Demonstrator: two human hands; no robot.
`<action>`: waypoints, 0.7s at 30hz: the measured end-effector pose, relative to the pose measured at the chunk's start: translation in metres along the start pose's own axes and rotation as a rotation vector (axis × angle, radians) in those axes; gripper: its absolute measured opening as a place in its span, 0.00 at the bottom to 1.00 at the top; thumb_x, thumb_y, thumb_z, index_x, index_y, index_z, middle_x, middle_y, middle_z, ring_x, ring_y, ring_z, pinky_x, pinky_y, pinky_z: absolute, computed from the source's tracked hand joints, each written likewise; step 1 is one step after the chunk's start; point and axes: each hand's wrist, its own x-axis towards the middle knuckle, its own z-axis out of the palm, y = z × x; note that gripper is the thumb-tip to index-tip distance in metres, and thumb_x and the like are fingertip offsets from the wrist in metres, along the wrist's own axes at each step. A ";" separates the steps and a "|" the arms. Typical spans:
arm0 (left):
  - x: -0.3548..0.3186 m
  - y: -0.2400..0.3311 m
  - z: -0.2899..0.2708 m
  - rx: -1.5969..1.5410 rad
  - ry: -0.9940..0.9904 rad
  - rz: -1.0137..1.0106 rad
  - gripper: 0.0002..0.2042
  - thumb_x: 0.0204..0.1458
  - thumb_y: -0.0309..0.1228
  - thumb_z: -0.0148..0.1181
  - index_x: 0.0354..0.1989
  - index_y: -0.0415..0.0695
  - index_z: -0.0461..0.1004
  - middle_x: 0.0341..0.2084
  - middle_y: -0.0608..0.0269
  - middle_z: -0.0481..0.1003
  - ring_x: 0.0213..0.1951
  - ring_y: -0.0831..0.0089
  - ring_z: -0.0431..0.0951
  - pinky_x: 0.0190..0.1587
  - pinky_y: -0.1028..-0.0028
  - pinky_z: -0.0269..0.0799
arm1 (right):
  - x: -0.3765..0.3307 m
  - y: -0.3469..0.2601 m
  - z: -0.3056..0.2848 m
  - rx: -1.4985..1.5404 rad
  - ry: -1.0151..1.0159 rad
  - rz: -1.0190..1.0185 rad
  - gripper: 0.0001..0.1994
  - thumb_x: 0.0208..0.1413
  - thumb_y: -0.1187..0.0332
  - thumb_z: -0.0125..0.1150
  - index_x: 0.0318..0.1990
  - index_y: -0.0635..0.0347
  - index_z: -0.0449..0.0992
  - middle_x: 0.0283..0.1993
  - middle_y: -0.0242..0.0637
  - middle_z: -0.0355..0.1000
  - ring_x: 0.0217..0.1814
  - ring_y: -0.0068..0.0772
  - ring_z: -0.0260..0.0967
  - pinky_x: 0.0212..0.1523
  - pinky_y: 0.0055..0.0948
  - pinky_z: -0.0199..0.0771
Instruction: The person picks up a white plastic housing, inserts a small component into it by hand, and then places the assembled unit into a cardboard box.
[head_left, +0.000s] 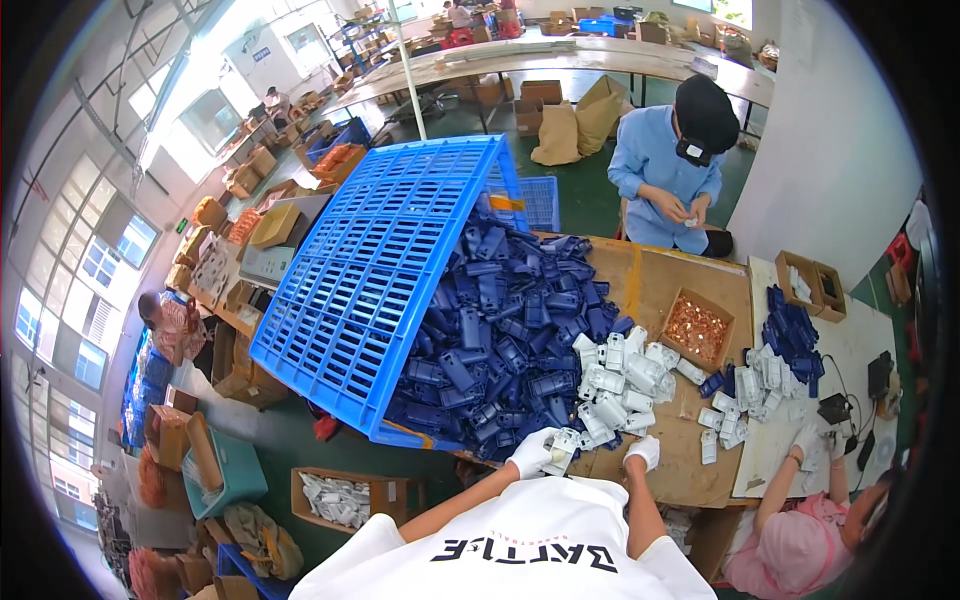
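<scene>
At the table's near edge, my left hand, in a white glove, grips a white plastic housing. To its right my right hand, gloved too, is closed just beside the table edge; whatever its fingers hold is too small to make out. A heap of white plastic housings lies just beyond both hands. Left of that spreads a large pile of dark blue plastic housings, spilling from a blue plastic crate tipped on its side. Small copper-coloured parts fill a cardboard box farther back.
More white housings and blue housings lie to the right. A co-worker in pink works at the right; another in light blue sits across the table. A carton of white parts stands low at left.
</scene>
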 end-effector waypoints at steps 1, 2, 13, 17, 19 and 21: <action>0.001 0.000 -0.001 0.011 -0.013 -0.006 0.23 0.48 0.25 0.64 0.53 0.38 0.68 0.43 0.60 0.76 0.44 0.73 0.75 0.48 0.73 0.71 | 0.001 0.000 0.000 0.024 -0.024 0.014 0.06 0.50 0.68 0.60 0.35 0.57 0.78 0.40 0.45 0.73 0.41 0.49 0.74 0.40 0.44 0.74; 0.002 0.000 -0.001 0.012 -0.017 -0.006 0.23 0.48 0.25 0.64 0.53 0.38 0.68 0.43 0.60 0.76 0.44 0.73 0.75 0.48 0.73 0.71 | 0.001 0.000 0.000 0.025 -0.023 0.018 0.06 0.50 0.68 0.60 0.35 0.57 0.78 0.40 0.45 0.73 0.41 0.49 0.74 0.40 0.44 0.74; -0.004 0.001 0.000 -0.038 -0.015 -0.041 0.22 0.49 0.24 0.64 0.54 0.38 0.67 0.44 0.60 0.75 0.45 0.73 0.75 0.49 0.72 0.71 | -0.024 0.012 -0.041 -0.130 0.085 -0.204 0.10 0.47 0.65 0.67 0.35 0.55 0.75 0.40 0.41 0.70 0.42 0.42 0.72 0.41 0.39 0.75; -0.001 -0.004 0.005 -0.007 -0.027 -0.011 0.22 0.49 0.23 0.63 0.54 0.38 0.68 0.44 0.60 0.75 0.45 0.73 0.75 0.49 0.72 0.71 | -0.015 0.015 -0.030 -0.198 0.065 -0.242 0.09 0.48 0.66 0.65 0.36 0.54 0.74 0.39 0.39 0.70 0.41 0.41 0.72 0.40 0.39 0.75; 0.001 0.000 0.003 0.001 -0.020 -0.037 0.22 0.48 0.23 0.63 0.53 0.38 0.68 0.44 0.60 0.75 0.44 0.73 0.75 0.49 0.73 0.71 | -0.012 0.017 -0.023 -0.182 0.076 -0.240 0.08 0.48 0.66 0.64 0.36 0.54 0.75 0.38 0.39 0.71 0.41 0.41 0.73 0.40 0.39 0.75; 0.001 0.003 0.002 -0.002 -0.021 -0.037 0.22 0.48 0.23 0.63 0.53 0.38 0.68 0.43 0.60 0.75 0.44 0.73 0.75 0.49 0.73 0.71 | -0.010 0.019 -0.018 -0.166 0.087 -0.243 0.08 0.49 0.66 0.63 0.36 0.54 0.75 0.38 0.39 0.71 0.41 0.41 0.73 0.40 0.39 0.75</action>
